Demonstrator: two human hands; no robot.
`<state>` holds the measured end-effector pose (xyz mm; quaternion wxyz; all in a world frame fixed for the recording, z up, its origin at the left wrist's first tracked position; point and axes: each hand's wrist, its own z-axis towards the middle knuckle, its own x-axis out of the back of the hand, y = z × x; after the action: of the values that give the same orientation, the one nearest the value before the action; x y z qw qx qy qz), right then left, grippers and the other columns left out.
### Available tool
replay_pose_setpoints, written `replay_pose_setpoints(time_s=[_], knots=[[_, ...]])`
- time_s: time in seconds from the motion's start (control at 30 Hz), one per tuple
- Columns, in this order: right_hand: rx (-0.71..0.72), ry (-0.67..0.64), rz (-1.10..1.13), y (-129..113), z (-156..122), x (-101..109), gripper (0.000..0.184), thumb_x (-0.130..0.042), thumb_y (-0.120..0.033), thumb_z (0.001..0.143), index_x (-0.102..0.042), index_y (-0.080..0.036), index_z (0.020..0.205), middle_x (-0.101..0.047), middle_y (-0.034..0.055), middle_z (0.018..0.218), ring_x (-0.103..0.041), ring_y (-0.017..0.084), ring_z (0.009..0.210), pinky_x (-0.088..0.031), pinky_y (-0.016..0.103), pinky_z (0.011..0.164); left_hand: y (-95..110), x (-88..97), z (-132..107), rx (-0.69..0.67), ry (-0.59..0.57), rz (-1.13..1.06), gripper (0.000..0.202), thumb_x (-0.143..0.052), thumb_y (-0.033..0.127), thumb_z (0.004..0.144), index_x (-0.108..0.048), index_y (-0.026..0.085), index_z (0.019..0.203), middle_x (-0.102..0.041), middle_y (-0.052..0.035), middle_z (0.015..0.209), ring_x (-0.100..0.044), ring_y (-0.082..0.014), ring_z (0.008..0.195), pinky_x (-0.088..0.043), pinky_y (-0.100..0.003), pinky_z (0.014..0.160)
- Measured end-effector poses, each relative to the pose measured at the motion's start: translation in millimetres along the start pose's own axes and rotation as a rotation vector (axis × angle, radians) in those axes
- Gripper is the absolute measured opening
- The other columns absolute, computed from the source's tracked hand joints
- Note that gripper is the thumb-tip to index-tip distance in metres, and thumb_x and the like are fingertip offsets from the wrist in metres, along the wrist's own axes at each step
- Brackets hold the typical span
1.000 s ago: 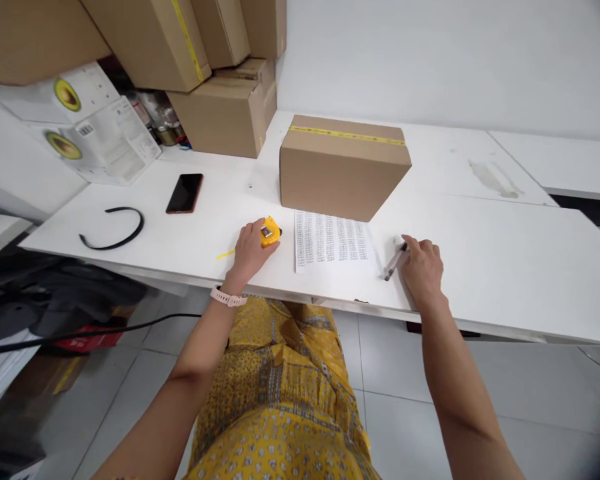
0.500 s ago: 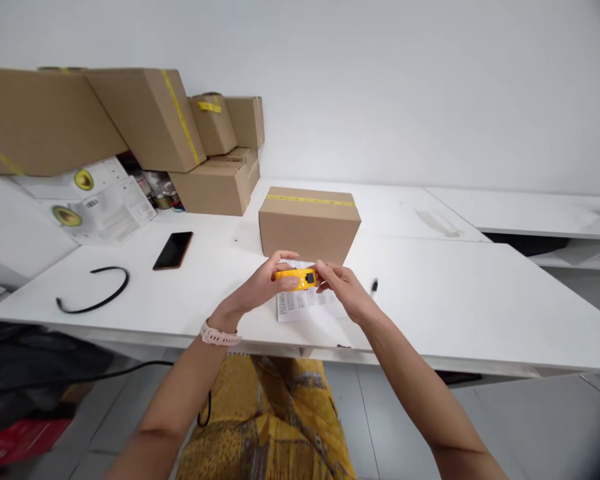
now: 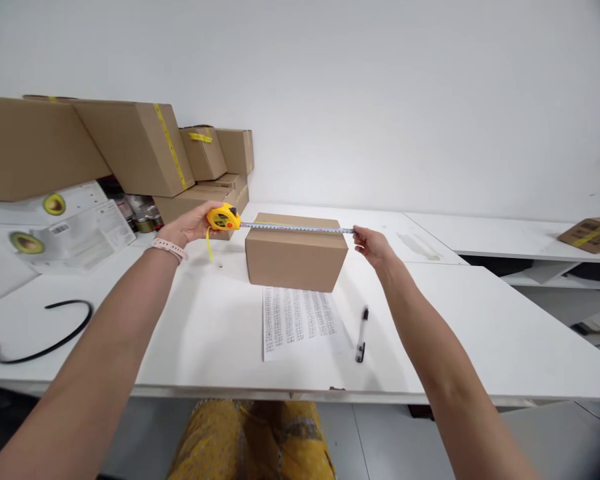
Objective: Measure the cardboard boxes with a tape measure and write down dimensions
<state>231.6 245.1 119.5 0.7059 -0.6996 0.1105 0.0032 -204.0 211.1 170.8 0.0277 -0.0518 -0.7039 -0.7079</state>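
Observation:
My left hand (image 3: 196, 223) grips the yellow case of a tape measure (image 3: 223, 217), with a yellow strap hanging below it. The blade (image 3: 295, 229) is drawn out to the right, across the top of a closed cardboard box (image 3: 296, 260). At the blade's far end, past the box's right edge, my right hand (image 3: 375, 245) pinches the tip. Whether the blade touches the box top or hovers just above it, I cannot tell. A printed sheet (image 3: 300, 327) lies in front of the box, its back edge close against or under it. Right of the sheet lies a pen (image 3: 363, 333).
Several cardboard boxes (image 3: 130, 143) are stacked at the left by the wall, above a white carton with avocado pictures (image 3: 65, 227). A black curved strip (image 3: 45, 353) lies at the table's left. Another box (image 3: 593, 235) sits on the right-hand shelf unit (image 3: 505, 237).
My hands have moved apart and forward over the box, and the tape blade is now drawn out between them. The view has shifted, showing more of the sheet and pen.

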Motion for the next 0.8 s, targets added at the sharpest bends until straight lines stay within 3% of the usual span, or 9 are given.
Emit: replay_pose_setpoints(time_s=[0.13, 0.27, 0.43, 0.6, 0.7, 0.8], knots=[[0.02, 0.018, -0.06, 19.9, 11.4, -10.3, 0.036, -0.083, -0.037, 0.068, -0.053, -0.019, 0.063, -0.051, -0.0045, 0.06, -0.041, 0.007, 0.054, -0.035, 0.022, 0.049, -6.8, 16.9, 14.6, 0.07, 0.013, -0.034, 0.033, -0.056, 0.036, 0.099, -0.062, 0.007, 0.113, -0.071, -0.0012, 0.09, -0.065, -0.0114, 0.08, -0.054, -0.021, 0.069], [0.052, 0.043, -0.057, 16.6, 20.2, -11.6, 0.034, -0.082, -0.037, 0.073, -0.054, -0.02, 0.066, -0.054, -0.0032, 0.065, -0.049, 0.009, 0.061, -0.042, 0.021, 0.053, -7.4, 18.5, 29.6, 0.056, 0.004, -0.106, 0.032, -0.069, 0.038, 0.088, -0.068, 0.01, 0.104, -0.075, -0.0062, 0.092, -0.069, -0.0151, 0.075, -0.058, -0.022, 0.06], [0.007, 0.116, -0.014, 0.9, 40.5, -23.9, 0.022, -0.065, -0.028, 0.09, -0.051, -0.022, 0.074, -0.062, -0.0007, 0.08, -0.064, 0.012, 0.078, -0.056, 0.024, 0.067, -7.4, -6.6, 54.0, -0.014, -0.054, -0.222, 0.039, -0.077, 0.043, 0.076, -0.072, 0.012, 0.101, -0.077, -0.0154, 0.106, -0.075, -0.0291, 0.092, -0.067, -0.039, 0.071], [-0.086, 0.19, -0.085, 6.3, 40.8, -41.7, 0.02, -0.057, -0.029, 0.094, -0.05, -0.023, 0.077, -0.065, 0.0015, 0.083, -0.065, 0.015, 0.078, -0.052, 0.025, 0.061, -9.9, -37.9, 60.2, 0.023, -0.032, -0.234, 0.036, -0.074, 0.041, 0.077, -0.071, 0.014, 0.099, -0.077, -0.013, 0.1, -0.075, -0.029, 0.091, -0.066, -0.038, 0.066], [0.101, 0.23, -0.132, 10.5, 14.0, -38.4, 0.025, -0.061, -0.04, 0.091, -0.05, -0.024, 0.076, -0.069, 0.0027, 0.092, -0.066, 0.017, 0.088, -0.054, 0.028, 0.069, -14.6, -45.6, 39.5, -0.084, 0.002, -0.225, 0.044, -0.077, 0.043, 0.074, -0.067, 0.017, 0.109, -0.077, -0.0093, 0.1, -0.075, -0.0278, 0.091, -0.066, -0.038, 0.069], [0.454, 0.202, -0.08, 15.3, -36.4, -30.0, 0.03, -0.058, -0.053, 0.093, -0.05, -0.025, 0.086, -0.071, 0.0039, 0.118, -0.066, 0.02, 0.112, -0.055, 0.035, 0.092, -31.4, -50.0, -2.4, -0.275, 0.019, -0.24, 0.06, -0.081, 0.044, 0.072, -0.06, 0.023, 0.124, -0.074, -0.002, 0.093, -0.074, -0.0241, 0.085, -0.064, -0.038, 0.076]])
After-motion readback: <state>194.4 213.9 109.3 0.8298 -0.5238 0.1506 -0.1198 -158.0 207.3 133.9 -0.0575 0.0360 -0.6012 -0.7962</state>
